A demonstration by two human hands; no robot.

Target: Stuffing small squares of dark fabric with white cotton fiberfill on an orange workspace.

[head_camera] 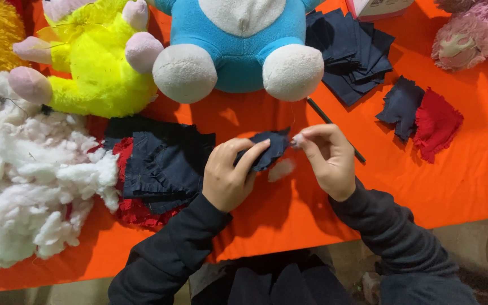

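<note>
Orange table cover point(453, 186) spanned nearly the whole view, its near edge running along the bottom. White stuffing pile point(29, 186) sat at the left edge, big and loose. Blue plush toy point(238, 39) stood at the far edge near centre, its two white feet pointing toward the person. Yellow plush toy point(94, 62) lay just left of it, touching the blue one's foot. Pink plush toy point(470, 31) was in the far right corner. Stack of dark navy fabric squares point(351, 53) sat right of the blue toy, at the far edge. Heap of navy and red cut pieces point(153, 169) lay left of centre, against the stuffing. One navy scrap and one red scrap point(436, 127) lay overlapping toward the right edge. Thin dark stick point(334, 127) lay diagonally, partly hidden behind the right hand.

Left hand point(227, 175) was clamped on a small navy fabric piece point(269, 149), fingers over its top, thumb underneath, held just above the surface at centre. Right hand point(329, 161) had its fingertips pinched together on a tuft of white stuffing point(299, 140) at the piece's right end, touching it. Another white tuft point(280, 169) showed just below the piece, between the two hands.
</note>
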